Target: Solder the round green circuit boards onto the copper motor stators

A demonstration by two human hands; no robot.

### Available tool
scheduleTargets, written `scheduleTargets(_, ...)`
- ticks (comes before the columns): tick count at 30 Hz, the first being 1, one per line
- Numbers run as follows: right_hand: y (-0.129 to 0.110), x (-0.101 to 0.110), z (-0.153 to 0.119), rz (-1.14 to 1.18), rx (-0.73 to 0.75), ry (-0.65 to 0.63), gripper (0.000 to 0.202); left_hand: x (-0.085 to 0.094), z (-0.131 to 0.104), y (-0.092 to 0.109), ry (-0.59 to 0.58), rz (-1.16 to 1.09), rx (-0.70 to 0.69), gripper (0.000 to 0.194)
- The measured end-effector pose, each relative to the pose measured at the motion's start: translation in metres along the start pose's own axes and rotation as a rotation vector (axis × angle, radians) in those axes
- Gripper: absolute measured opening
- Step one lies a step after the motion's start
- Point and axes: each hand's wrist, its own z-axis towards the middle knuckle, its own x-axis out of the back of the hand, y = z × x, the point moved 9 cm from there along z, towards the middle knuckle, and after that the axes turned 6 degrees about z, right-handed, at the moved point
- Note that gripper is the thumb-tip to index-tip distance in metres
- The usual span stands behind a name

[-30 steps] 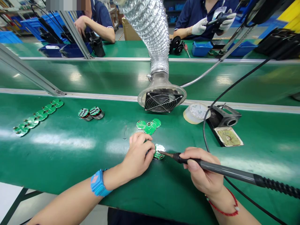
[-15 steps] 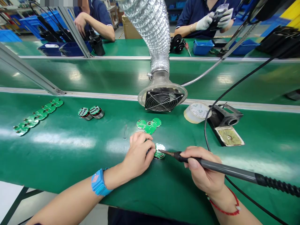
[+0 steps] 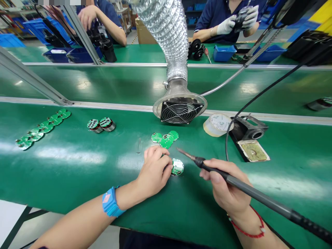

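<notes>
My left hand (image 3: 155, 170), a blue strap on its wrist, is closed on the left side of a round green circuit board (image 3: 178, 167). Its fingers hide part of the board and whatever is under it. In my right hand (image 3: 229, 183) is a soldering iron (image 3: 249, 191), gripped like a pen. The iron's bare tip points left, raised above the board and apart from it. Just beyond my left fingers lie several loose round green boards (image 3: 166, 140), partly overlapping.
A fume extractor (image 3: 180, 110) hangs over the back of the bench. Right of it are a solder roll (image 3: 218, 124) and an iron stand (image 3: 250, 135) with a sponge. Two motor-like cylinders (image 3: 101, 125) and a row of boards (image 3: 43, 128) lie left. Two people sit opposite.
The soldering iron's tip has lifted off the board and moved up and away, with my right hand tilting it. My left hand stays on the board. A co-worker's hand opposite has shifted.
</notes>
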Motion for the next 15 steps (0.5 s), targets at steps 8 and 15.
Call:
scheduleTargets(8,-0.003,-0.048,0.007,-0.204,0.057,-0.287,0.031,0.001,0.000,0.002,0.031,0.037,-0.011,0.013)
scheduleTargets(15,-0.004,-0.076,-0.006,-0.404,0.169,-0.378,0.034,0.008,0.000,-0.015,0.020,-0.042,0.029,0.018)
